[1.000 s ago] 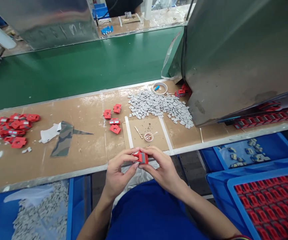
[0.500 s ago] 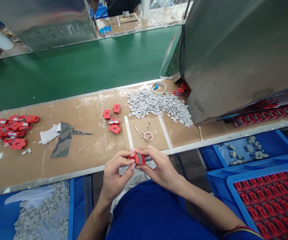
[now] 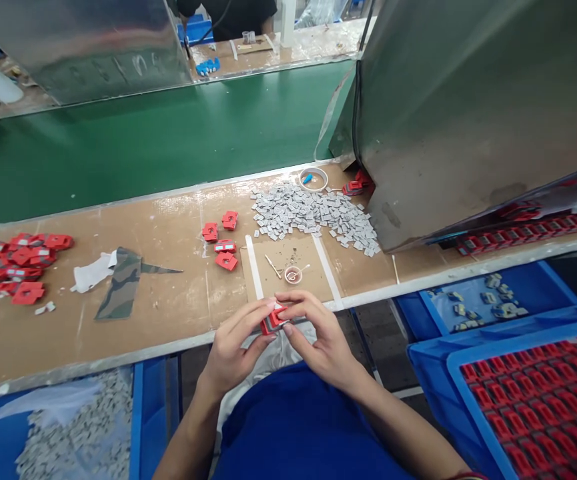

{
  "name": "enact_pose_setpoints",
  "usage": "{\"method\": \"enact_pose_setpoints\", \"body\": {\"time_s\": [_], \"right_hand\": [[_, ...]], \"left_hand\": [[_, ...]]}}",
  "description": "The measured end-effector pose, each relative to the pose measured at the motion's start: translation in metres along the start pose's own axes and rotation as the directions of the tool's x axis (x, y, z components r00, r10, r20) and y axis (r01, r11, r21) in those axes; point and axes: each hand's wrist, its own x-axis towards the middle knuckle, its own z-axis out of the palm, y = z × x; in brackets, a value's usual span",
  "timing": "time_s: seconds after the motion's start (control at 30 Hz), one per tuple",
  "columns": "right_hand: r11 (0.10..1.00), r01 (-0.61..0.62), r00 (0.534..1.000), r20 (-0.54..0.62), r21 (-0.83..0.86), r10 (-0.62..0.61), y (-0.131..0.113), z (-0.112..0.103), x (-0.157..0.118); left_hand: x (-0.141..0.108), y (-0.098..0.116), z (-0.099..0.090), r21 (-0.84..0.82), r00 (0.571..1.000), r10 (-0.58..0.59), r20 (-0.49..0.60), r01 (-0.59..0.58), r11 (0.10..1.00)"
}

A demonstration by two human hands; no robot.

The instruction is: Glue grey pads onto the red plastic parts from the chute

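Note:
Between both hands, just off the front edge of the table, is a small red and grey toy car body (image 3: pixel 271 323). My left hand (image 3: pixel 235 343) grips its left side between thumb and fingers. On the other side, the fingers and thumb of my right hand (image 3: pixel 321 340) are closed on it, hiding part of it. Beyond them a small cup (image 3: pixel 293 275) with reddish contents and a thin white stick stands on a taped cardboard patch (image 3: pixel 313 283). A wooden stick (image 3: pixel 273 267) lies beside the cup. Several red car bodies (image 3: pixel 225 261) sit to the left.
Grey flat pieces (image 3: pixel 313 212) are heaped behind the cup, near a tape roll (image 3: pixel 313 179). More red bodies (image 3: pixel 28 293) pile up at far left, by a camouflage scrap (image 3: pixel 121 287). A metal housing (image 3: pixel 468 120) rises at right. Blue bins (image 3: pixel 453 387) stand below the table edge.
The car body has been turned in my hands, so its red side and a pale patch now face up. My right fingers have shifted on it. The view has moved slightly.

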Motion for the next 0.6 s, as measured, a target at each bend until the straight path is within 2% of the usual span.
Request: {"method": "enact_pose_setpoints", "body": {"time_s": [0.17, 0.37, 0.6], "right_hand": [[0.996, 0.044, 0.999, 0.030, -0.077, -0.042, -0.0032, -0.0072, 0.0014], [0.998, -0.019, 0.994, 0.102, -0.052, 0.024, 0.0007, -0.0105, 0.0012], [0.999, -0.042, 0.994, 0.104, -0.013, 0.043, 0.0063, -0.0068, -0.0002]], "left_hand": [[0.0044, 0.0046, -0.0012, 0.006, 0.999, -0.005, 0.043, 0.005, 1.000], [0.0083, 0.0062, -0.0019, -0.008, 0.993, -0.024, 0.115, 0.025, 1.000], [0.0066, 0.0087, -0.0040, 0.008, 0.988, -0.028, 0.150, 0.027, 1.000]]}}
